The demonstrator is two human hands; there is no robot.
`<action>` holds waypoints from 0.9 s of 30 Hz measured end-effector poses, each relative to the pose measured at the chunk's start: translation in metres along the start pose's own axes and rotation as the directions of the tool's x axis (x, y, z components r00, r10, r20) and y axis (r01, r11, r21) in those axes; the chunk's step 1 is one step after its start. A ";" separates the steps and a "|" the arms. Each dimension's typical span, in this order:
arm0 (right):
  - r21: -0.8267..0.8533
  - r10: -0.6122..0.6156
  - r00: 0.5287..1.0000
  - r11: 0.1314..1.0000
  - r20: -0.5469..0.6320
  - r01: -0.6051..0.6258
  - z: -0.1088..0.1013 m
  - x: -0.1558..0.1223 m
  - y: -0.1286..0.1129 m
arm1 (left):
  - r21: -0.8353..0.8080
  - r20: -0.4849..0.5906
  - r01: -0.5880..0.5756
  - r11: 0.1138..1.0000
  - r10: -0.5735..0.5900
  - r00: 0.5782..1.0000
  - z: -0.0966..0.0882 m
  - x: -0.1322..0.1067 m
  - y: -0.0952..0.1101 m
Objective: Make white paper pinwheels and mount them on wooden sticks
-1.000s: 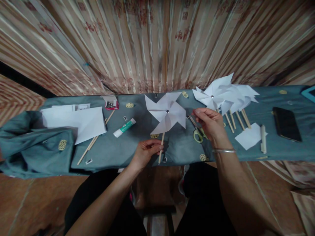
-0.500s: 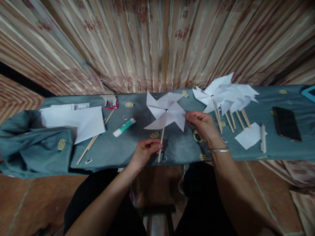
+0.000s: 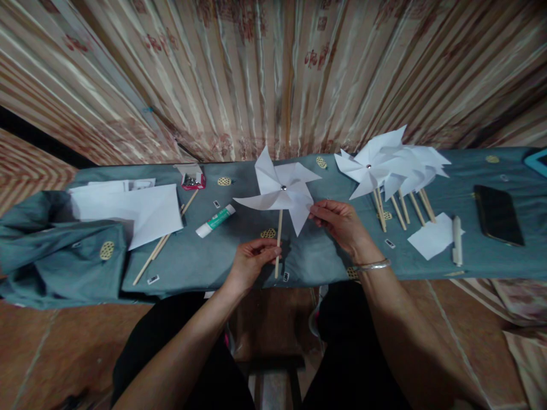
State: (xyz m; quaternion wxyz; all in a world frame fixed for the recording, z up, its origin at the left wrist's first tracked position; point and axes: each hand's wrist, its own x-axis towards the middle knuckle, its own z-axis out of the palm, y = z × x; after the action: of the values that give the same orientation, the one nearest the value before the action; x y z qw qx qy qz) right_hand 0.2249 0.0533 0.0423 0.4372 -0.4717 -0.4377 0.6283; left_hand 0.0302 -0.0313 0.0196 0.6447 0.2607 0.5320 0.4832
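A white paper pinwheel [image 3: 273, 196] with a silver pin at its centre is held up over the middle of the table. My left hand [image 3: 253, 261] is closed in a pinch around its wooden stick, near the lower end. At the blades' right side, my right hand [image 3: 337, 222] has thumb and fingertips together on the edge of one blade. To the left lies a glue stick [image 3: 216, 221] with a green label. Several finished pinwheels [image 3: 395, 159] lie overlapped on the right, their sticks pointing toward me.
On the left are white paper sheets [image 3: 158, 213], loose wooden sticks [image 3: 160, 247] and a small red box of pins [image 3: 194, 181]. A paper square [image 3: 429, 236], white pen [image 3: 457, 242] and black phone [image 3: 498, 215] lie at right. A curtain [image 3: 273, 80] hangs behind the table.
The pinwheel's blades have turned clockwise, and its head has shifted slightly left. My right hand has moved left and a little down with the blade. My left hand stays on the stick.
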 end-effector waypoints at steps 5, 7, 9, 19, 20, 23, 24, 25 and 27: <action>0.021 0.059 0.998 0.998 0.039 -0.060 0.003 -0.003 0.000 | 0.012 -0.004 -0.007 1.000 0.007 1.000 0.000 0.000 -0.001; 0.032 0.065 0.997 0.997 0.051 -0.067 0.004 -0.004 0.001 | 0.011 -0.004 -0.008 1.000 0.009 1.000 0.000 0.000 -0.001; 0.046 0.066 0.996 0.997 0.060 -0.069 0.005 -0.005 0.002 | 0.012 -0.002 -0.008 1.000 0.008 1.000 0.001 0.000 -0.001; 0.071 0.098 0.990 0.992 0.104 -0.106 0.014 -0.010 0.003 | 0.001 0.001 0.003 1.000 -0.003 1.000 0.003 -0.001 0.001; 0.065 0.099 0.989 0.992 0.113 -0.107 0.015 -0.010 0.003 | -0.006 -0.002 0.008 1.000 -0.008 1.000 0.004 -0.001 0.001; 0.052 0.100 0.986 0.993 0.131 -0.108 0.018 -0.011 0.005 | -0.011 -0.005 0.010 1.000 -0.010 1.000 0.005 -0.002 0.002; 0.052 0.101 0.986 0.993 0.135 -0.109 0.019 -0.011 0.006 | -0.008 -0.001 0.008 1.000 -0.008 1.000 0.006 -0.003 0.003; 0.053 0.102 0.985 0.993 0.139 -0.110 0.021 -0.011 0.007 | -0.005 0.003 0.005 1.000 -0.005 1.000 0.006 -0.003 0.003; 0.052 0.104 0.983 0.992 0.150 -0.113 0.022 -0.011 0.008 | 0.004 0.006 0.002 1.000 -0.002 1.000 0.006 -0.003 0.002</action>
State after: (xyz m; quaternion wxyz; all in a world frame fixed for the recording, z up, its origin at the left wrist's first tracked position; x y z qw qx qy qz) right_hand 0.2040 0.0374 0.0410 0.3828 -0.4337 -0.4232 0.6973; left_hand 0.0351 -0.0320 0.0247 0.6462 0.2629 0.5311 0.4809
